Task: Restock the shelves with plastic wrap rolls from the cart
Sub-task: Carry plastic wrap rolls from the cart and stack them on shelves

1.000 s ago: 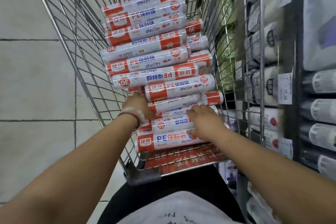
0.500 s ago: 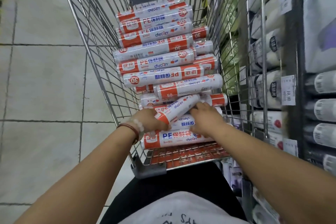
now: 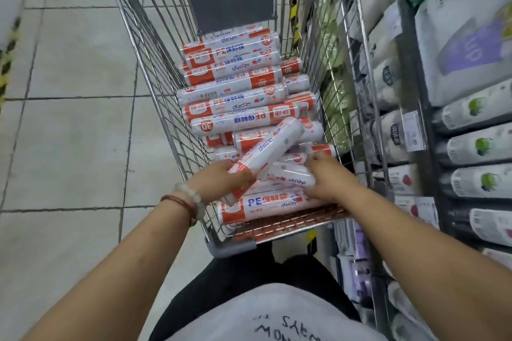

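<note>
- I am seeing the silver wire shopping cart point(image 3: 155, 83) filling the centre of the frame, loaded with a pile of white and orange plastic wrap rolls point(image 3: 235, 97) lying mostly crosswise.
- My left hand point(image 3: 221, 180), at centre frame, is curling its fingers round the lower end of one white and orange tilted roll point(image 3: 270, 148), which is slanting up toward the right above the pile.
- A white bead bracelet point(image 3: 191, 194) and a red cord bracelet point(image 3: 177, 201) are sitting on the left wrist.
- My right hand point(image 3: 324, 177), just right of centre, is resting on the near rolls; its fingers look bent over another white roll point(image 3: 291, 176), but motion blur means I cannot tell whether it is gripping.
- The store shelves point(image 3: 424, 130), holding packaged rolls and price tags, are running along the right side.
- Grey floor tiles point(image 3: 69, 119) are covering the left side of the frame.
</note>
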